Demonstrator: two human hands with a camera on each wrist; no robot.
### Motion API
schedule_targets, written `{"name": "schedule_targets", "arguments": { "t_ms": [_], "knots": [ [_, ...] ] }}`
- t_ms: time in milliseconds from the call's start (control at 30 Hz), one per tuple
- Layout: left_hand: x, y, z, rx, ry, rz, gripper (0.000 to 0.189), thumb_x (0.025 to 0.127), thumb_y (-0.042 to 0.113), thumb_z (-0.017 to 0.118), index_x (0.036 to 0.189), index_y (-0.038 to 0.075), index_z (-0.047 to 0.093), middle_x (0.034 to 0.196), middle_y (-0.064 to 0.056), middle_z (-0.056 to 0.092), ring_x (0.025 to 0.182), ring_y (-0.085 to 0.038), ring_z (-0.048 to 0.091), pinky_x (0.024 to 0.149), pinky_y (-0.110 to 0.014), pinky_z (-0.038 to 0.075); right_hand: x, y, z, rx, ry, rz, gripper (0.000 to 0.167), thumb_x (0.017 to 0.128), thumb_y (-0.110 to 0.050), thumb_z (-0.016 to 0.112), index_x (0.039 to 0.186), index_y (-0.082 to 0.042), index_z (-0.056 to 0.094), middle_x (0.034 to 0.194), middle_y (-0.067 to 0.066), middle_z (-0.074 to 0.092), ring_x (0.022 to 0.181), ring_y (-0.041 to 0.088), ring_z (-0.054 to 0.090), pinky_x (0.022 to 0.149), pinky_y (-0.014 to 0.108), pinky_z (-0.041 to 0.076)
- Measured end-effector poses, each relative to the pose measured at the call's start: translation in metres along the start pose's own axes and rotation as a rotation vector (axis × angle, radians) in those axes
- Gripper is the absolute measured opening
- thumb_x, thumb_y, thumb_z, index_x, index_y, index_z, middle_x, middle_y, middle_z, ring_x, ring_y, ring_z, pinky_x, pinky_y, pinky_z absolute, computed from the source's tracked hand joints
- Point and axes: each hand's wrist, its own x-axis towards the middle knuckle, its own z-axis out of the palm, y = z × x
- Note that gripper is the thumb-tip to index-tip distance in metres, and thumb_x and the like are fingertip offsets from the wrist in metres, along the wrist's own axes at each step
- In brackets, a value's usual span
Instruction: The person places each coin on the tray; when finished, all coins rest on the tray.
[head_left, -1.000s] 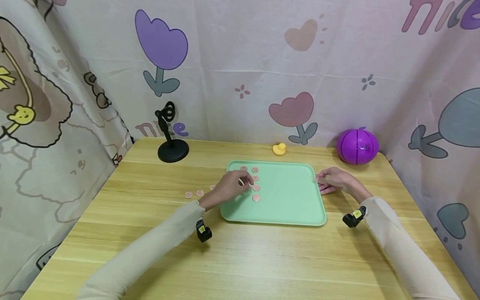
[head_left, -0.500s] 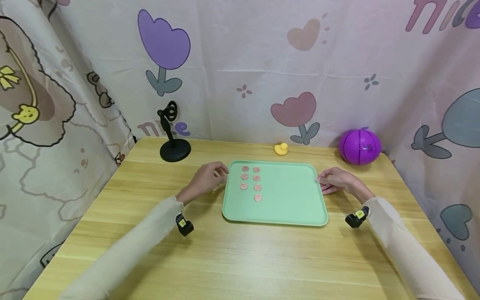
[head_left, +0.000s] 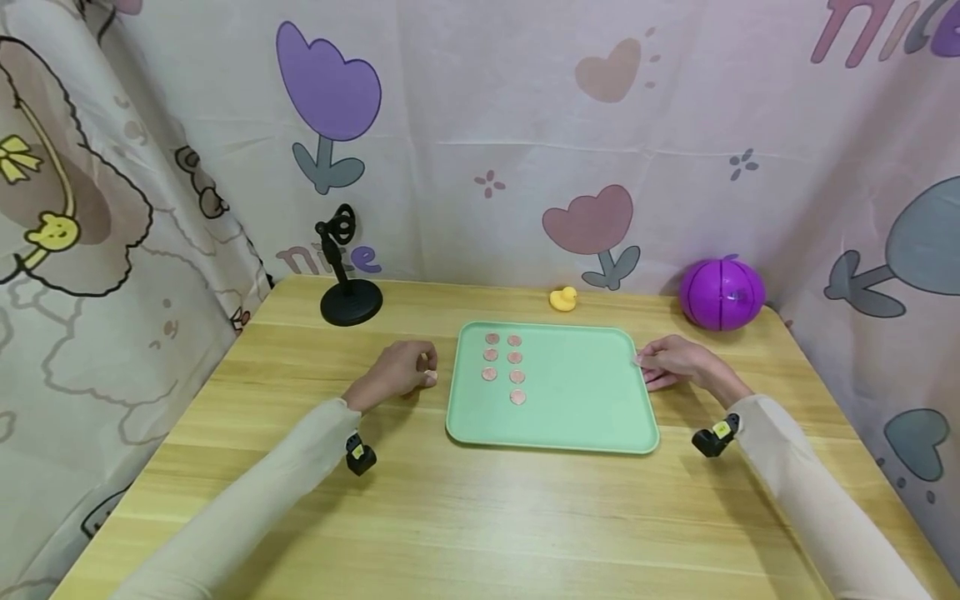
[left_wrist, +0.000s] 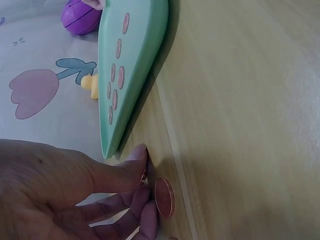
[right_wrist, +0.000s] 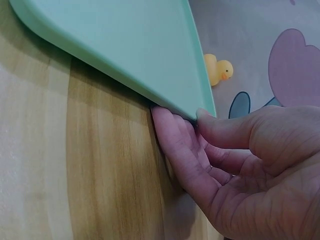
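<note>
Left of the green tray, my left hand is low over the table. In the left wrist view its thumb and fingertip pinch a copper coin, seen almost edge-on. Another coin lies on the wood right beside the fingers. Several more copper coins, among them one near coin, lie in two columns on the left part of the tray. My right hand grips the tray's right edge, thumb at the rim and fingers beneath it.
Behind the tray sits a yellow rubber duck. A purple ball stands at the back right, a black stand at the back left. Patterned cloth hangs behind the wooden table.
From over the tray my left hand has moved left to the table beside it, uncovering the left column of coins. My right hand stays at the tray's edge.
</note>
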Motion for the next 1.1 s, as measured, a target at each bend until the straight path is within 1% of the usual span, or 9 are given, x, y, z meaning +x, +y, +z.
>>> {"name": "schedule_targets", "arguments": {
  "t_ms": [167,333,400,500,567,667,767,933,1100],
  "knots": [
    [0.001,-0.003,0.000,-0.052,0.000,-0.015,0.015,0.093,0.009,0.080,0.096,0.005,0.066,0.080,-0.006,0.062,0.061,-0.016,0.052,0.061,-0.029,0.043,-0.001,0.000,0.000,-0.005,0.003,0.001,0.023,0.109,-0.006,0.051,0.120,0.013,0.057,0.088,0.005,0.065,0.079,0.011,0.067,0.081,0.030,0.063],
    [0.001,-0.006,-0.001,-0.159,0.025,-0.023,0.015,0.093,0.006,0.079,0.095,0.004,0.065,0.086,-0.010,0.068,0.064,-0.017,0.054,0.056,-0.027,0.043,-0.001,0.000,-0.001,-0.008,0.007,0.007,0.023,0.109,-0.006,0.050,0.120,0.013,0.057,0.088,0.005,0.065,0.079,0.011,0.067,0.081,0.030,0.063],
    [0.000,-0.007,-0.002,-0.197,0.041,-0.009,0.012,0.094,0.005,0.077,0.095,0.003,0.065,0.087,-0.011,0.070,0.067,-0.017,0.056,0.053,-0.027,0.044,-0.001,-0.001,-0.001,-0.004,0.005,0.011,0.025,0.110,-0.006,0.050,0.123,0.015,0.056,0.089,0.006,0.065,0.080,0.011,0.067,0.081,0.031,0.063],
    [-0.002,-0.006,-0.004,-0.249,0.070,0.006,0.007,0.096,0.005,0.076,0.095,0.002,0.069,0.091,-0.011,0.072,0.075,-0.019,0.061,0.060,-0.027,0.049,0.000,-0.001,0.000,-0.001,0.006,0.015,0.028,0.110,-0.006,0.050,0.127,0.016,0.053,0.090,0.006,0.064,0.080,0.011,0.066,0.082,0.031,0.063],
    [-0.003,-0.003,-0.005,-0.267,0.090,0.017,0.004,0.097,0.006,0.075,0.095,0.003,0.072,0.093,-0.010,0.073,0.083,-0.020,0.062,0.068,-0.028,0.051,0.000,-0.001,0.000,-0.001,0.009,0.016,0.029,0.110,-0.006,0.050,0.128,0.017,0.052,0.090,0.006,0.064,0.080,0.011,0.066,0.082,0.031,0.063],
    [-0.004,0.003,-0.007,-0.288,0.096,0.020,0.005,0.098,0.009,0.075,0.096,0.005,0.075,0.095,-0.009,0.072,0.088,-0.023,0.063,0.078,-0.030,0.051,-0.001,-0.001,-0.001,-0.005,0.011,0.012,0.028,0.109,-0.005,0.050,0.127,0.017,0.053,0.089,0.006,0.064,0.079,0.012,0.066,0.081,0.031,0.063],
    [-0.004,0.009,-0.008,-0.298,0.080,0.015,0.004,0.097,0.010,0.075,0.097,0.006,0.076,0.097,-0.008,0.072,0.091,-0.023,0.063,0.080,-0.032,0.052,0.000,0.000,0.000,-0.003,0.006,0.010,0.026,0.109,-0.005,0.050,0.124,0.016,0.055,0.088,0.006,0.065,0.079,0.012,0.066,0.081,0.031,0.063],
    [0.000,0.016,-0.004,-0.368,0.037,-0.022,0.007,0.097,0.010,0.076,0.102,0.007,0.078,0.099,-0.008,0.072,0.090,-0.021,0.065,0.082,-0.034,0.057,0.001,0.002,0.000,-0.013,0.004,0.008,0.024,0.110,-0.006,0.051,0.122,0.014,0.057,0.088,0.005,0.064,0.079,0.011,0.065,0.081,0.031,0.063],
    [0.002,0.024,0.005,-0.496,-0.015,-0.047,0.008,0.094,0.005,0.077,0.101,0.001,0.077,0.095,-0.011,0.072,0.079,-0.018,0.070,0.077,-0.036,0.062,0.001,0.001,0.000,-0.009,0.007,0.008,0.026,0.110,-0.005,0.050,0.124,0.015,0.055,0.090,0.006,0.064,0.080,0.012,0.066,0.081,0.032,0.063]
  ]
}}
